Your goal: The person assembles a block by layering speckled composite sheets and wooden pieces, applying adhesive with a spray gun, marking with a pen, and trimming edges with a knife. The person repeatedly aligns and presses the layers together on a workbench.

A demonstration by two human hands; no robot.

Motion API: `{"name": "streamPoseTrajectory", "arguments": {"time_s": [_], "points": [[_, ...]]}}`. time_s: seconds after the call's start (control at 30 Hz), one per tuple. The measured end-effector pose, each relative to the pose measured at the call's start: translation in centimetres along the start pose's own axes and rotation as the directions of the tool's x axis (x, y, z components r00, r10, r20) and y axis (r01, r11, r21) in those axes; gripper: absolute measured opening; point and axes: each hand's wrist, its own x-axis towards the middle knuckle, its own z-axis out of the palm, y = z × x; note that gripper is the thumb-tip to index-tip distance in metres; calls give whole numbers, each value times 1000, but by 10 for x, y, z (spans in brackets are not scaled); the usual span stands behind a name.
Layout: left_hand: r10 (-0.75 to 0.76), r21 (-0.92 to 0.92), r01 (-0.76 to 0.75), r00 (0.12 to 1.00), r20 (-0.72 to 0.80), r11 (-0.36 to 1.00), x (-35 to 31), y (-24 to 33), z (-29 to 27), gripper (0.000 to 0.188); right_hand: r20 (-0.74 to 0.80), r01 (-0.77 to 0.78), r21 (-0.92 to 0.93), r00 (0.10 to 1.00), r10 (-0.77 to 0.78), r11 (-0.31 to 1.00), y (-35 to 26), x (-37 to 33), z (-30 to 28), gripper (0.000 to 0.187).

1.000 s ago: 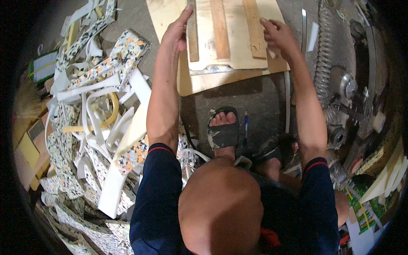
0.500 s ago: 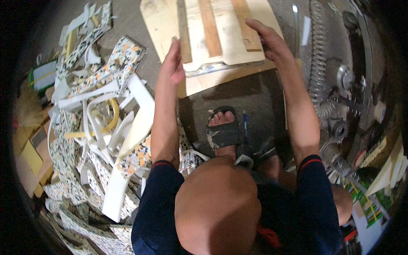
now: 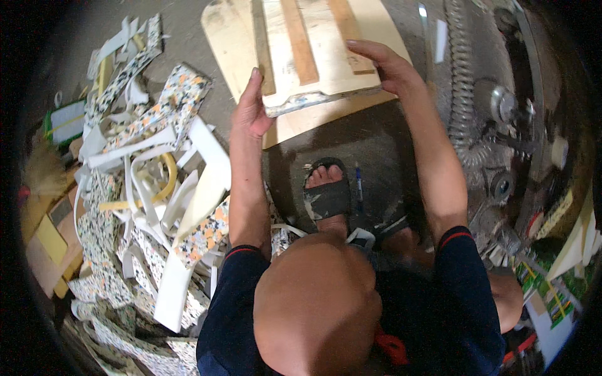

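A pale wooden board [image 3: 313,59] with two brown strips fixed across it is held tilted above a larger plywood sheet [image 3: 235,47] lying on the floor. My left hand [image 3: 251,109] grips the board's left edge near its lower corner. My right hand [image 3: 385,66] holds the board's right side, fingers over the top face. The board's near edge looks worn and grey.
A heap of white and speckled offcut strips [image 3: 150,188] fills the floor on my left. My sandalled foot [image 3: 326,191] rests on the dark floor beside a blue pen [image 3: 359,185]. Metal machinery with a coiled spring [image 3: 464,94] stands on the right.
Both hands have drawn the board nearer to me and lifted its near edge off the plywood sheet. My view has tilted slightly forward.
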Motion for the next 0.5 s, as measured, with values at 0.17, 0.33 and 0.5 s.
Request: {"name": "streamPoseTrajectory", "arguments": {"time_s": [0.17,0.33,0.5], "points": [[192,-103,-176,967,169,979,-33,3,29,89,-50,-51,117,997,57,992,-15,-1,15,63],[563,-284,-519,820,102,806,-66,9,88,88,-33,20,420,999,-7,907,-21,-43,84,67],[670,180,-661,742,18,728,-71,44,110,65,222,-388,264,916,335,883,-3,-106,141,57]]}}
